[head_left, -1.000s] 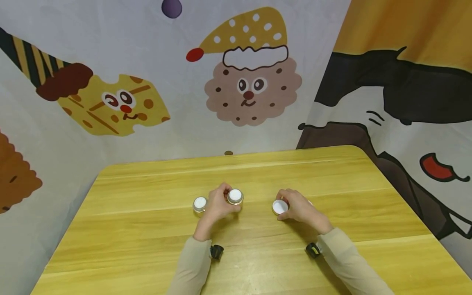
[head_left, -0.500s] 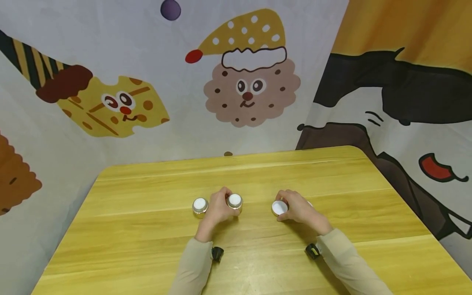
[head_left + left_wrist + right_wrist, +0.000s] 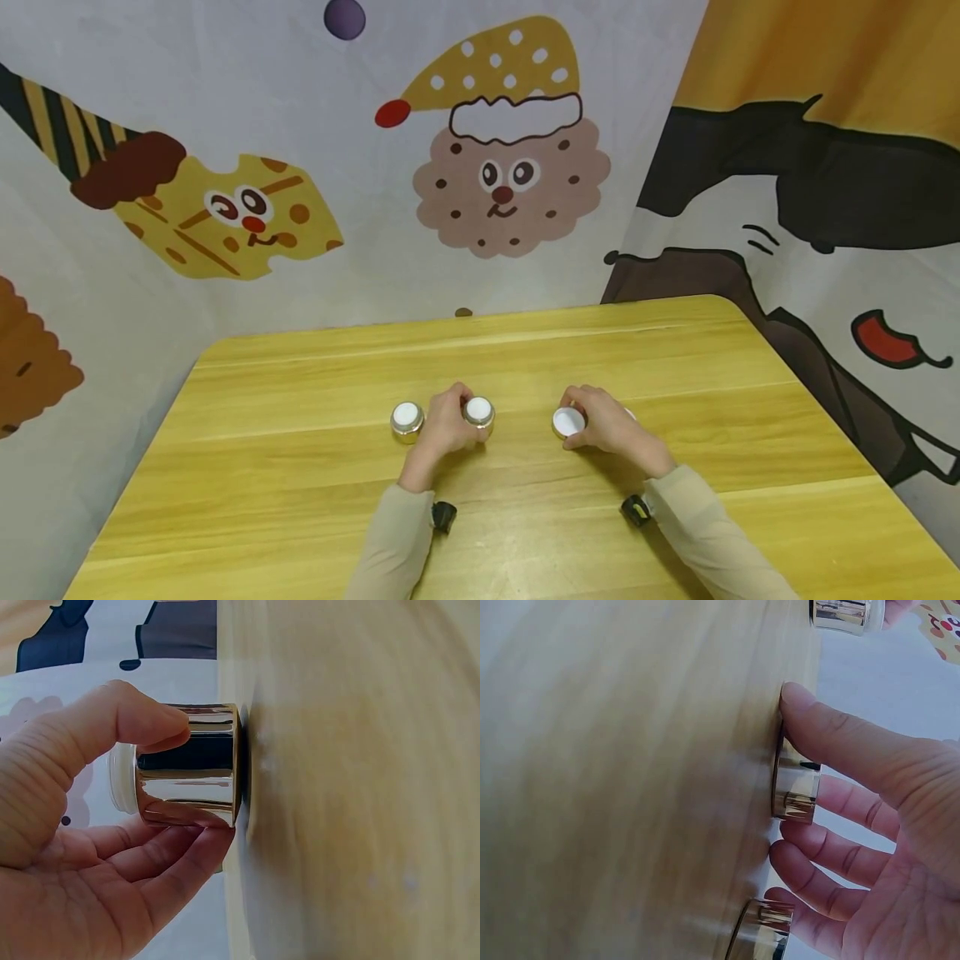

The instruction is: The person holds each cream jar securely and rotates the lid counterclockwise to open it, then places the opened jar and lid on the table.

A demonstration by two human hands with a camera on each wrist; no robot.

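My left hand [image 3: 446,423] grips a shiny gold cosmetic jar [image 3: 191,765] by its sides, thumb on one side and fingers on the other. Its white top [image 3: 479,409] faces up, and its base sits at the table surface. A second gold jar [image 3: 407,423] with a white top stands just left of that hand. My right hand [image 3: 609,425] pinches a gold jar lid [image 3: 796,784] that lies on the table, its white inside [image 3: 568,422] facing up. Behind the right hand, mostly hidden in the head view, is another gold lid [image 3: 769,926].
The yellow wood-grain table [image 3: 300,500] reaches back to a cloth wall [image 3: 375,283] with cartoon prints. Table surface lies between the gripped jar and the lid. Small black devices are strapped at both wrists.
My left hand has come down slightly toward me with the jar, lowering it to the table, and then stays nearly still. The right hand and its lid have hardly moved.
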